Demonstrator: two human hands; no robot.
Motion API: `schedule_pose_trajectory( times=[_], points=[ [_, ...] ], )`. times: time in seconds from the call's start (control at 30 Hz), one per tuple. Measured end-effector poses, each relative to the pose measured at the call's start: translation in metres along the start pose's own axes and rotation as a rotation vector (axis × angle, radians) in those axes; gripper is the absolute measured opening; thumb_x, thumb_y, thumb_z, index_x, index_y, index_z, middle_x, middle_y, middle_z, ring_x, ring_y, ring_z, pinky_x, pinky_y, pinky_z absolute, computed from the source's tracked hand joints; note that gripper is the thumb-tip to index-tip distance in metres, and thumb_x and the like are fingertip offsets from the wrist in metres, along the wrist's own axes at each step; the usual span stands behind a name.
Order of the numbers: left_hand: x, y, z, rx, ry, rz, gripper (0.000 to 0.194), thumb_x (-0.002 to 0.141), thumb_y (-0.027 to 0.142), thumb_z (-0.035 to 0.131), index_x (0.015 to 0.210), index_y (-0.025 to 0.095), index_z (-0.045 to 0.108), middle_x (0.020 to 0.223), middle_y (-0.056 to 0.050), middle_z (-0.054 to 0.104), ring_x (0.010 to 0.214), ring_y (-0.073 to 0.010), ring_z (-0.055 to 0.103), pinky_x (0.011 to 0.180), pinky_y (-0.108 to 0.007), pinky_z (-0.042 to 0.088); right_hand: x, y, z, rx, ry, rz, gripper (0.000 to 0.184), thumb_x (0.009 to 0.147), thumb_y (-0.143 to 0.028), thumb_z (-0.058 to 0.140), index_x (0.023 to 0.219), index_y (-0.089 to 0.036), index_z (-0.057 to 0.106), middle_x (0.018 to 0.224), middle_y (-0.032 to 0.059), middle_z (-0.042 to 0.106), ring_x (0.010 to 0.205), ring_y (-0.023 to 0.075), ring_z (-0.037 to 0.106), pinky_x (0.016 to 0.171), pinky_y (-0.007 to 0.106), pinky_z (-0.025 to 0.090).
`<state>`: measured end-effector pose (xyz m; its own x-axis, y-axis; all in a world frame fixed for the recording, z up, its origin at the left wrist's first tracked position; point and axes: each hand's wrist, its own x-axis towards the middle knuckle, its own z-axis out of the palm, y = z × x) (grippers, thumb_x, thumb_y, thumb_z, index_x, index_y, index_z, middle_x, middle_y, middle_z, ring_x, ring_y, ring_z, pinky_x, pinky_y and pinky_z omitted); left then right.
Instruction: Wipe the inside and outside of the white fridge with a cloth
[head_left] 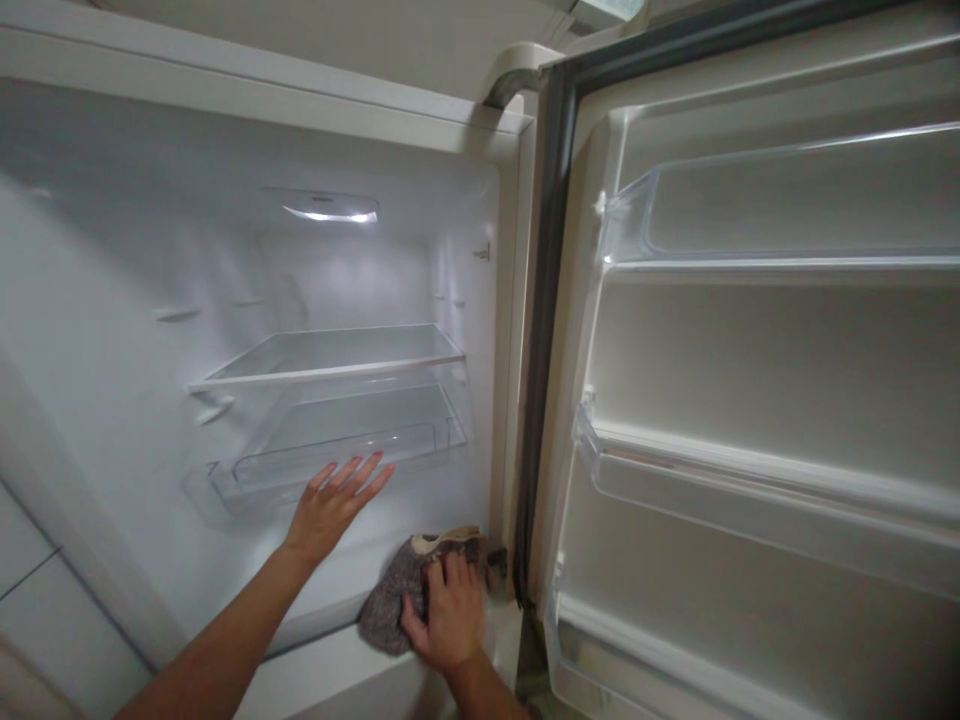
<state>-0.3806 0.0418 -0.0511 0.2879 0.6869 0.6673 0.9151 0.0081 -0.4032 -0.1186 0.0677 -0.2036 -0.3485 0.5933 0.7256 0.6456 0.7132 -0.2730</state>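
An open, lit fridge fills the view. My left hand (334, 500) reaches inside with its fingers stretched out and spread, just in front of a clear plastic drawer (300, 455). It holds nothing. My right hand (448, 612) presses down on a grey cloth (390, 598) that lies bunched on the fridge floor at the front right corner, next to the door hinge side. Its fingers are curled over the cloth.
A glass shelf (330, 365) sits above the drawer. The fridge door (750, 400) stands open to the right with clear door bins (750, 225) and a lower rack (750, 480). A dark door seal (544, 300) runs down the middle. Tiled wall shows at lower left.
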Motion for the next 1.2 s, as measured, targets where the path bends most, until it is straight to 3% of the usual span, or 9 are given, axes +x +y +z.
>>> schedule_pose_trajectory(
  times=[0.13, 0.23, 0.37, 0.47, 0.77, 0.87, 0.97, 1.07, 1.2],
  points=[
    [-0.012, 0.009, -0.004, -0.037, 0.007, 0.146, 0.077, 0.108, 0.01, 0.05, 0.176, 0.045, 0.034, 0.166, -0.001, 0.062, 0.15, -0.0214, 0.058, 0.13, -0.04, 0.032, 0.0, 0.001, 0.0, -0.004, 0.011, -0.004, 0.032, 0.085, -0.047, 0.078, 0.105, -0.026, 0.065, 0.106, 0.0095, 0.065, 0.1, 0.0322, 0.06, 0.092, 0.047, 0.05],
    [-0.057, 0.015, -0.007, -0.131, -0.041, 0.341, 0.072, 0.108, 0.016, 0.052, 0.172, 0.047, 0.042, 0.163, 0.004, 0.066, 0.146, -0.0182, 0.063, 0.131, -0.034, 0.034, 0.0, 0.002, 0.001, 0.002, 0.012, -0.001, 0.031, 0.086, -0.046, 0.077, 0.105, -0.026, 0.064, 0.106, 0.0093, 0.064, 0.1, 0.0317, 0.059, 0.092, 0.046, 0.049],
    [-0.141, 0.019, -0.012, -0.187, -0.105, 0.13, 0.082, 0.103, 0.027, 0.056, 0.179, 0.042, 0.027, 0.163, 0.002, 0.065, 0.14, -0.0222, 0.07, 0.12, -0.033, 0.05, -0.001, 0.002, 0.001, -0.002, 0.0, 0.001, 0.031, 0.087, -0.047, 0.076, 0.105, -0.026, 0.065, 0.104, 0.0088, 0.063, 0.099, 0.0311, 0.058, 0.092, 0.045, 0.047],
    [-0.177, 0.023, -0.017, -0.189, -0.103, -0.03, 0.091, 0.102, 0.035, 0.059, 0.182, 0.037, 0.016, 0.16, -0.001, 0.068, 0.136, -0.0257, 0.073, 0.112, -0.036, 0.057, 0.001, 0.001, -0.004, -0.015, -0.018, -0.007, 0.029, 0.089, -0.048, 0.075, 0.105, -0.025, 0.065, 0.103, 0.0084, 0.063, 0.098, 0.0304, 0.058, 0.091, 0.044, 0.045],
    [-0.185, 0.049, -0.029, -0.243, -0.354, -0.135, 0.084, 0.101, 0.06, 0.066, 0.175, 0.03, 0.041, 0.177, -0.012, 0.047, 0.158, -0.0374, 0.051, 0.131, -0.053, 0.038, 0.012, 0.001, -0.023, -0.036, -0.076, -0.068, 0.021, 0.103, -0.041, 0.07, 0.116, -0.025, 0.073, 0.109, 0.0093, 0.068, 0.1, 0.0281, 0.061, 0.091, 0.039, 0.042],
    [-0.189, 0.05, -0.025, -0.265, -0.319, -0.136, 0.103, 0.093, 0.075, 0.072, 0.177, 0.029, 0.036, 0.178, -0.014, 0.046, 0.159, -0.0386, 0.049, 0.132, -0.053, 0.033, 0.006, -0.006, -0.023, -0.074, -0.045, -0.071, 0.025, 0.109, -0.036, 0.061, 0.125, -0.024, 0.076, 0.118, 0.0115, 0.072, 0.105, 0.0282, 0.063, 0.096, 0.041, 0.043],
    [-0.192, 0.05, -0.019, -0.254, -0.219, -0.117, 0.119, 0.085, 0.088, 0.071, 0.179, 0.027, 0.031, 0.177, -0.015, 0.047, 0.158, -0.0392, 0.047, 0.133, -0.052, 0.026, -0.003, -0.019, -0.024, -0.094, -0.064, -0.085, 0.048, 0.109, -0.046, 0.062, 0.151, -0.025, 0.069, 0.148, 0.0154, 0.066, 0.13, 0.0351, 0.061, 0.114, 0.05, 0.042],
    [-0.191, 0.052, -0.016, -0.247, -0.19, -0.104, 0.122, 0.084, 0.091, 0.07, 0.179, 0.026, 0.029, 0.177, -0.015, 0.047, 0.159, -0.0388, 0.044, 0.133, -0.051, 0.019, 0.001, -0.032, -0.028, -0.066, -0.187, -0.089, 0.079, 0.103, -0.066, 0.067, 0.171, -0.03, 0.05, 0.176, 0.0116, 0.043, 0.16, 0.0419, 0.04, 0.131, 0.063, 0.027],
    [-0.19, 0.053, -0.017, -0.248, -0.203, -0.106, 0.119, 0.086, 0.092, 0.066, 0.179, 0.026, 0.032, 0.175, -0.015, 0.049, 0.16, -0.0376, 0.044, 0.134, -0.051, 0.017, 0.042, -0.046, -0.033, -0.045, -0.436, 0.031, 0.069, 0.106, -0.067, 0.063, 0.168, -0.037, 0.055, 0.175, 0.0074, 0.046, 0.162, 0.0378, 0.039, 0.135, 0.063, 0.023]
  ],
)
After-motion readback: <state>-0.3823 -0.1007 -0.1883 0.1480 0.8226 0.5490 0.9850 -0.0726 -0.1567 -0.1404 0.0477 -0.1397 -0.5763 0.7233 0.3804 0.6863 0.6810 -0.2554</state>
